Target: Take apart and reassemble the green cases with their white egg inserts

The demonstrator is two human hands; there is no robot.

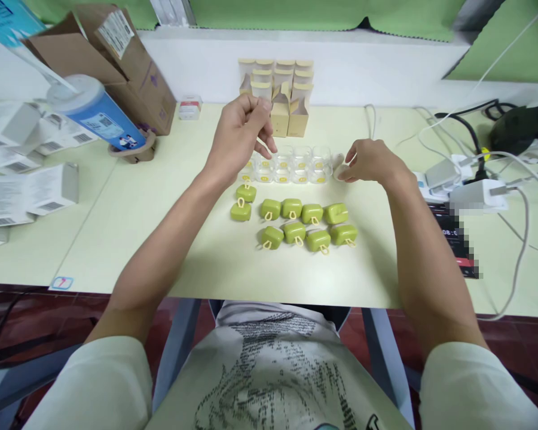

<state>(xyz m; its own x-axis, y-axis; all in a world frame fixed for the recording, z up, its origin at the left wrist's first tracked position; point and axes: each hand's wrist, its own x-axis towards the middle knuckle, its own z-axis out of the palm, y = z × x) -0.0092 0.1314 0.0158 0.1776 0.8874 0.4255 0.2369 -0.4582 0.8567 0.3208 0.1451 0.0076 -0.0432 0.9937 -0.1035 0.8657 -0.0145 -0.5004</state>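
My left hand (244,128) is raised above the far side of the table, thumb and forefinger pressed together. Whatever they pinch, if anything, is too small to make out. Low over the table, my right hand (367,161) has its fingers closed at a small whitish piece (339,171), whose kind I cannot tell. Between the hands stand two rows of clear plastic cups (301,164) with yellow marks inside. Nearer me lie several glossy green cases (292,208) with pale yellow loops, two of them apart at the left.
Open cream cartons (298,113) stand against the wall. At the left are a blue canister (105,113), a brown cardboard box (138,77) and white boxes (49,188). White chargers with cables (475,194) and a phone (452,239) lie at the right.
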